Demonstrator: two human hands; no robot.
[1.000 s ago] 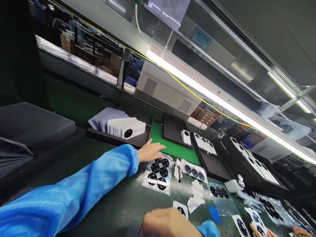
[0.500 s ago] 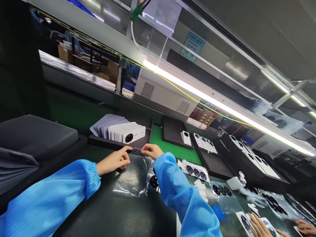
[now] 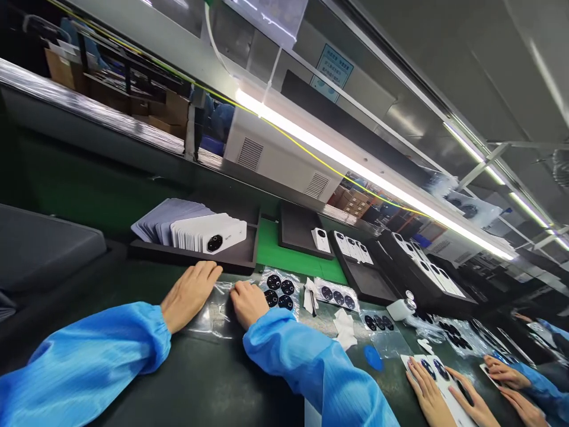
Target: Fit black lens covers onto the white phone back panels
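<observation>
Flat, released: left hand (image 3: 189, 293) and right hand (image 3: 248, 302) press clear plastic film (image 3: 217, 320); black round-sticker sheet (image 3: 279, 289) at 2 o'clock, nearer right hand.

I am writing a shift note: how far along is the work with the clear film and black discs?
Looks done: white covers stand stacked in the dark tray. In hand: the left hand and the right hand both press on the clear film lying on the bench. Seemingly left: the sheet of black discs beside the film holds several discs, none lifted.
</observation>
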